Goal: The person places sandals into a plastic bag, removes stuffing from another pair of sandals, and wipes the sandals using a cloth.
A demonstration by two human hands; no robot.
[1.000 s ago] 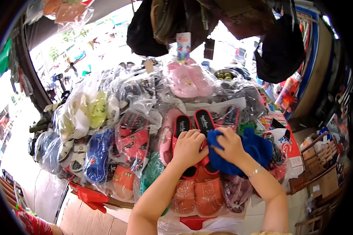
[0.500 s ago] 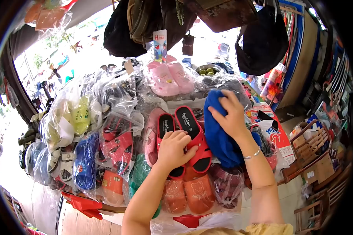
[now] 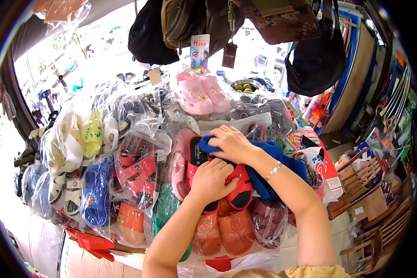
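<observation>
A pair of red sandals [image 3: 240, 192] with black "fashion" insoles lies in the middle of the pile of footwear. My left hand [image 3: 212, 180] is closed over their straps, its fingers curled between the two. Bunched under my right hand [image 3: 231, 144] is a blue cloth [image 3: 282, 163], its near end pressed on the upper part of the sandals and the rest trailing to the right. Below the sandals are orange slippers [image 3: 236, 231] printed with a bear. A pink shoe [image 3: 179, 160] in plastic lies close on the left.
Pink clogs [image 3: 203, 95] in a bag sit behind, below hanging bags [image 3: 316, 60]. Plastic-wrapped footwear fills the left, including a blue slipper [image 3: 97, 192] and a yellow-green one [image 3: 92, 134]. To the right are a red-and-white bag [image 3: 326, 169] and a wooden chair [image 3: 356, 178].
My right hand has moved left and down with the blue cloth, from beside the red sandals onto their insoles. My left hand stays on the straps.
</observation>
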